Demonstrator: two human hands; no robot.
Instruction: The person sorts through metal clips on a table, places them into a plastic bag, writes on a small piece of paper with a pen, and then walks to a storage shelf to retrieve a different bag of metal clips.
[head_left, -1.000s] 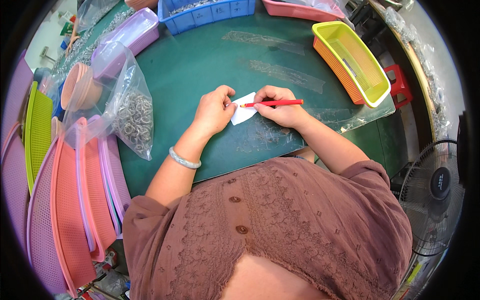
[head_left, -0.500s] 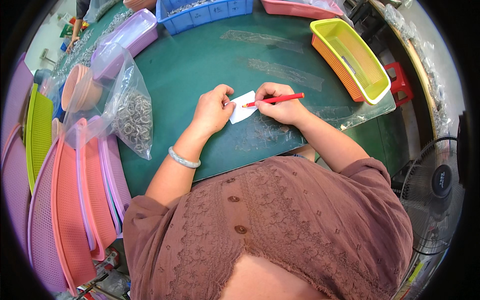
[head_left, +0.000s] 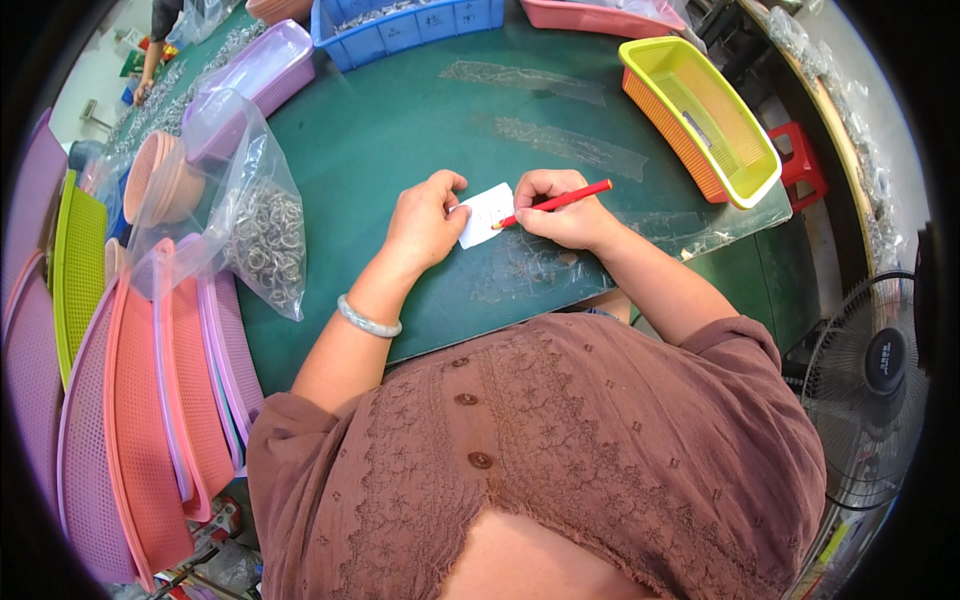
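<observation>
A small white slip of paper [head_left: 487, 211] lies on the green table, with faint marks on it. My left hand [head_left: 425, 219] is closed at its left edge, thumb pressed on the paper and fingers curled. In my right hand [head_left: 562, 208] a red pencil [head_left: 573, 196] is pinched between thumb and fingers. It slants up to the right, and its tip is at the slip's lower right edge. Whether the tip touches the paper is too small to tell.
To the left stand a clear bag of metal rings [head_left: 268, 240] and upright stacked pink and purple baskets [head_left: 140, 400]. A blue crate [head_left: 410, 38] stands at the back, a yellow-green basket [head_left: 690, 120] at the right. A fan [head_left: 865, 390] is beyond my right elbow.
My right hand has shifted slightly, taking the pencil tip from the slip's middle to its lower right edge. More of the marked paper shows. My left hand has stayed put.
</observation>
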